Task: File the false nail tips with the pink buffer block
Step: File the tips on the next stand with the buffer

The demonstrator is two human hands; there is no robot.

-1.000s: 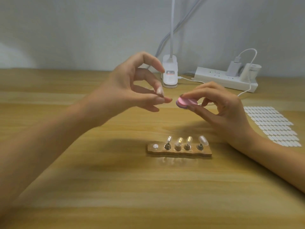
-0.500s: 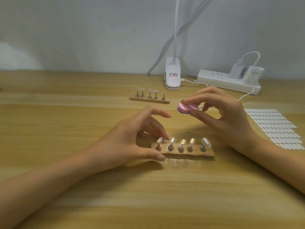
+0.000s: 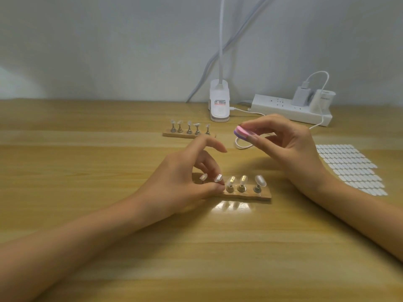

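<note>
Right hand (image 3: 290,147) pinches pink buffer block (image 3: 244,132) between thumb and fingers, raised off counter (image 3: 87,160), behind near holder (image 3: 257,195). Left hand (image 3: 181,182) grips left end of near holder, thumb at front edge, fingers curled behind. False nail tips (image 3: 243,179) stand on its pegs. Second holder (image 3: 187,134) toward back edge; sticker sheet (image 3: 349,166) by right edge.
</note>
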